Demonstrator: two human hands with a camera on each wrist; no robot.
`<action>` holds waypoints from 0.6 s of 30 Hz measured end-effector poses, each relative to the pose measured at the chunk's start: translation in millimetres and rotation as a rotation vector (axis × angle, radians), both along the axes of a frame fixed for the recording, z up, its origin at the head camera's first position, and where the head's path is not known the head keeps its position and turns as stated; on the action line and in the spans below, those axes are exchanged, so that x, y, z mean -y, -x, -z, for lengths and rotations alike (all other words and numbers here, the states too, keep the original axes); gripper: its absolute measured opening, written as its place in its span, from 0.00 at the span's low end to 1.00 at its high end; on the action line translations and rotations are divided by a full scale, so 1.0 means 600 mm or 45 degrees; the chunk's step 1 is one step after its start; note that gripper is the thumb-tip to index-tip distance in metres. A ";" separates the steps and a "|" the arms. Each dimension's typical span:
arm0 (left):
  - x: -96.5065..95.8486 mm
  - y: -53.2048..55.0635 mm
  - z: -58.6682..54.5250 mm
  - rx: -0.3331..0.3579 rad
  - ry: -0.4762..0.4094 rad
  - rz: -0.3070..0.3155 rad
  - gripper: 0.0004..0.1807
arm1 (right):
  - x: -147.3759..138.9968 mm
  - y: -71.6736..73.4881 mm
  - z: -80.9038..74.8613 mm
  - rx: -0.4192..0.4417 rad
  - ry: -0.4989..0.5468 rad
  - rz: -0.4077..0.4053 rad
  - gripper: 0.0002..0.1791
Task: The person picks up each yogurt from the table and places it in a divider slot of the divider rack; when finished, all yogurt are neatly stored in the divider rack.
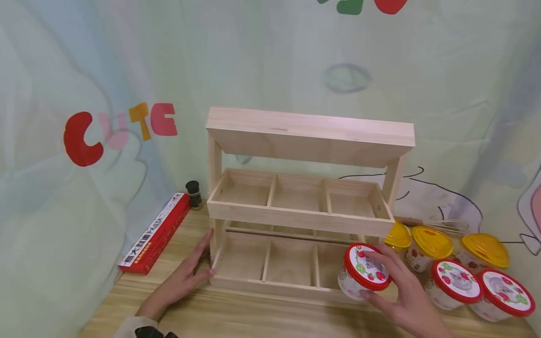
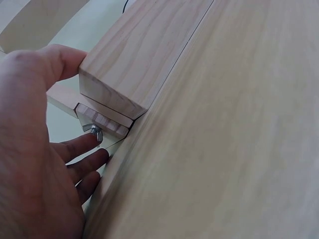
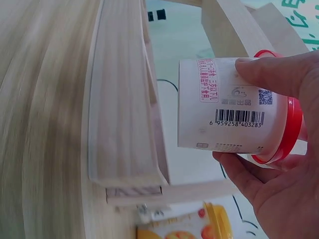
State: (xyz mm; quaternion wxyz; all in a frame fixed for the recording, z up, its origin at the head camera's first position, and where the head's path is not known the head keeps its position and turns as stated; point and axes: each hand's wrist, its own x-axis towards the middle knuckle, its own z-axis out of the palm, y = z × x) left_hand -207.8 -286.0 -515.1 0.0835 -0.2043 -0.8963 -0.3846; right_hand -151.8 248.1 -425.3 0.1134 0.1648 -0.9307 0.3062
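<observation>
A wooden two-tier rack stands on the table, each tier split into three compartments. In my right hand is a white paper tub with a red-rimmed lid, gripped between thumb and fingers. The tub tilts above the front of the lower tier's right compartment; its barcode side shows in the right wrist view. My left hand lies at the rack's lower left end, its thumb touching the front corner. In the left wrist view, its loosely bent fingers are beside a metal wing nut.
Right of the rack stand more red-lidded tubs and several yellow-lidded tubs, with a whisk behind. On the left are a red pasta box and a small black-capped jar. A printed curtain hangs behind.
</observation>
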 end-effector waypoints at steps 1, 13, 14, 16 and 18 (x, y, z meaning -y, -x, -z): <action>-0.001 0.000 0.001 -0.010 -0.007 0.006 0.53 | 0.004 0.002 0.002 -0.017 0.006 -0.016 0.47; -0.004 -0.002 -0.003 -0.005 -0.021 0.008 0.52 | 0.049 0.035 0.006 -0.133 0.008 -0.119 0.49; -0.004 -0.002 -0.003 -0.008 -0.016 0.006 0.52 | 0.052 0.039 0.006 -0.143 0.006 -0.127 0.50; -0.003 -0.002 -0.003 -0.011 -0.018 0.006 0.52 | 0.060 0.046 0.005 -0.149 0.007 -0.141 0.51; -0.002 -0.001 -0.003 -0.025 -0.032 0.020 0.52 | 0.069 0.052 0.005 -0.141 0.016 -0.164 0.51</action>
